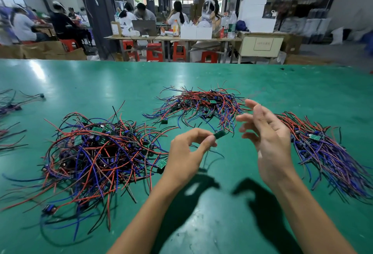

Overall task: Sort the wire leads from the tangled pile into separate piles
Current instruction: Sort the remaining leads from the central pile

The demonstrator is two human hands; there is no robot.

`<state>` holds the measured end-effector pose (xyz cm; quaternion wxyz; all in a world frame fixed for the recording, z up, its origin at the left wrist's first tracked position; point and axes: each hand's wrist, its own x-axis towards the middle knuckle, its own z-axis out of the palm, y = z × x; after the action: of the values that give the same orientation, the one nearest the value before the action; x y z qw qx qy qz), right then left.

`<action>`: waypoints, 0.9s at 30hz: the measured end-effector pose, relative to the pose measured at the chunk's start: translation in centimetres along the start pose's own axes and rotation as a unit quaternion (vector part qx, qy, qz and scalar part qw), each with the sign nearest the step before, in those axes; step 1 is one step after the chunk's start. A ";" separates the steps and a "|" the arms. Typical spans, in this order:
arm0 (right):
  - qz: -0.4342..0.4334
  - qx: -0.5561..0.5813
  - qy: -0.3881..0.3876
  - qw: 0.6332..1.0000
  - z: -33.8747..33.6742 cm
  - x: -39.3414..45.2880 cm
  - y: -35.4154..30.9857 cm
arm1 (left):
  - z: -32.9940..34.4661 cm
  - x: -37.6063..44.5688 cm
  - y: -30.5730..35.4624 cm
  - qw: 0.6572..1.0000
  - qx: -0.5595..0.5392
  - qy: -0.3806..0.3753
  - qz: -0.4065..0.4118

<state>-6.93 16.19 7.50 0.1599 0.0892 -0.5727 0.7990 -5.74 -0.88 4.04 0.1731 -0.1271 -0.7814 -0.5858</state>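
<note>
Bench (201, 76): one, green top, carrying all wire stock.

Wire piles, main: three.
- Tangled pile (94, 150), at 9 o'clock from the hands: red, blue and black leads knotted together, with several small green circuit boards caught in it; exact lead count cannot be told.
- Far pile (199, 106), at 12 o'clock: red, blue and black leads laid loosely, with a few small green boards showing.
- Right pile (327, 152), at 3 o'clock: leads lying roughly parallel, fanned toward the near right corner of the bench.

Wire clusters, minor: some dark leads (12, 100) at the bench's left edge, at 10 o'clock, partly cut off by the frame.

Hands: two, both raised above the bench between the three piles.
- Left hand (187, 152): fingers pinch one small green board (219, 134) between thumb and forefinger; thin dark leads hang from it toward the bench.
- Right hand (268, 138): fingers spread wide and relaxed, palm facing left, holding nothing, just beside the board.

Background, 12 o'clock: one long table (171, 39), several seated people, red stools (154, 51).
</note>
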 end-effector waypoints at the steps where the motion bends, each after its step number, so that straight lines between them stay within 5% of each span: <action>1: 0.029 -0.022 0.004 0.999 -0.1 0.1 0.1 | 0.1 0.0 0.3 1.000 -0.018 0.008 -0.005; 4: 0.116 -0.111 -0.050 0.986 -0.2 0.0 0.6 | -0.1 0.1 0.8 0.999 -0.041 0.025 0.008; 7: 0.110 -0.128 -0.140 0.976 0.3 -0.8 1.1 | -0.5 0.1 1.2 0.998 -0.049 0.011 0.028; 13: 0.073 -0.133 -0.101 0.983 0.7 -1.1 2.1 | -0.7 0.1 1.4 0.987 -0.140 -0.067 -0.048; 20: 0.126 -0.221 -0.118 0.960 -0.2 -0.7 3.0 | -2.8 0.9 0.8 0.946 -0.277 0.030 -0.166; 23: 0.081 -0.483 -0.123 0.863 -0.6 -1.1 3.7 | -5.1 1.8 0.9 0.879 -0.431 0.088 -0.181; 25: 0.069 -0.635 -0.089 0.765 -0.6 -1.7 3.6 | -7.0 2.1 1.0 0.797 -0.563 0.135 -0.173; 27: 0.103 -0.696 -0.073 0.707 -0.5 -2.1 3.4 | -8.7 1.9 1.0 0.706 -0.674 0.169 -0.136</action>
<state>-6.13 15.39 3.63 0.0511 -0.0485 -0.9819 0.1759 -6.03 -8.94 7.89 0.0892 -0.0013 -0.1452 -0.9854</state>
